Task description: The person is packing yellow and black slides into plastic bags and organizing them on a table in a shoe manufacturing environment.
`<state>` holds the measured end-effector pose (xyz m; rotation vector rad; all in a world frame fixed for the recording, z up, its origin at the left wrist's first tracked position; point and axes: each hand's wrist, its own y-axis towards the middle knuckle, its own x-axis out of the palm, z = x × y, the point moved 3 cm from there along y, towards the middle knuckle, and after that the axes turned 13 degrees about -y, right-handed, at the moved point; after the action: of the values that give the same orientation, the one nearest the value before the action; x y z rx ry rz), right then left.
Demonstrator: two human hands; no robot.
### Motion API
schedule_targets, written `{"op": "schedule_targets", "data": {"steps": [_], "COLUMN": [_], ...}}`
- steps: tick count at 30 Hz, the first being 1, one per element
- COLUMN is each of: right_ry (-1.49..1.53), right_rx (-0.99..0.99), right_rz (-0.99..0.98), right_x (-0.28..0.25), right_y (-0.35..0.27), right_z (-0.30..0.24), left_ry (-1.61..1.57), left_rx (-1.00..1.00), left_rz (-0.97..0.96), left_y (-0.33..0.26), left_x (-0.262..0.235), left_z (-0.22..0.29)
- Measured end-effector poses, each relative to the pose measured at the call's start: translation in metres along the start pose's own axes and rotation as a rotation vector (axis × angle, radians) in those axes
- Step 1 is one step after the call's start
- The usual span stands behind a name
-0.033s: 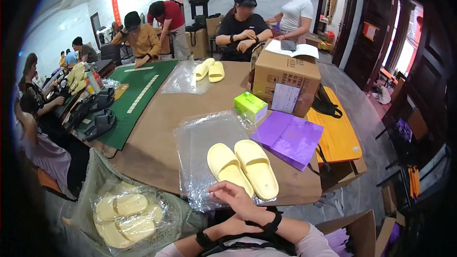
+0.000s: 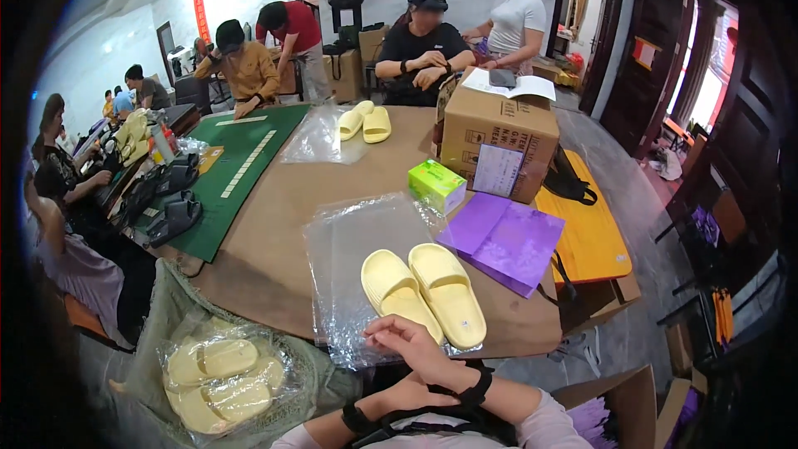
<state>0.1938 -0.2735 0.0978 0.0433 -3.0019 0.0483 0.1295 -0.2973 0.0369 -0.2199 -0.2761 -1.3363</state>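
A pair of pale yellow slide slippers, the left slipper (image 2: 385,269) and the right slipper (image 2: 462,322), lies side by side at the table's near edge. Under and beside them are flat clear plastic bags (image 2: 342,283). My right hand (image 2: 409,349) is just in front of the left slipper's heel, fingers loosely stretched out over the bags' edge and holding nothing; whether it touches the slipper I cannot tell. Against my body, my left hand (image 2: 407,396) crosses beneath my right wrist, which hides its fingers. Both wrists wear black bands.
Purple sheets (image 2: 517,243), a green tissue box (image 2: 437,185) and a large carton (image 2: 500,129) stand right of the slippers. A sack (image 2: 150,333) of bagged slippers (image 2: 218,382) is at lower left. Another yellow pair (image 2: 376,125) lies farther back. Several people surround the tables.
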Motion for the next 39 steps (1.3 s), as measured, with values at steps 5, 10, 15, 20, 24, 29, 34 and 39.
{"op": "schedule_targets", "data": {"steps": [5,10,15,20,24,29,34,39], "right_ry": [0.274,-0.326,-0.699,-0.742,-0.797,-1.342,-1.308,-1.222], "right_rx": [0.125,-0.125,-0.379,-0.403,-0.388,-0.227,-0.08,0.025], "right_rz": [-0.012,0.153,0.279,0.258,0.244,0.309,0.268,0.278], "right_x": [-0.005,-0.004,-0.002,-0.003,-0.011,-0.049,-0.075,-0.069], "right_y": [0.002,-0.006,-0.011,-0.01,-0.007,-0.002,0.01,0.03], "right_z": [0.005,0.002,-0.009,-0.009,-0.01,0.001,0.036,0.053], "left_ry": [0.101,0.154,0.096,0.117,0.091,0.432,0.802,1.185], "left_rx": [-0.079,-0.011,-0.073,-0.031,0.018,0.107,0.265,0.155], "left_rz": [-0.001,-0.008,-0.008,-0.001,-0.023,0.446,0.971,0.84], "left_y": [0.001,-0.001,0.0,0.004,0.005,-0.015,-0.037,-0.043], "left_x": [-0.007,0.005,0.009,0.01,0.01,-0.036,-0.079,-0.083], "left_z": [-0.012,0.001,0.004,-0.001,0.007,0.017,0.007,-0.01]}}
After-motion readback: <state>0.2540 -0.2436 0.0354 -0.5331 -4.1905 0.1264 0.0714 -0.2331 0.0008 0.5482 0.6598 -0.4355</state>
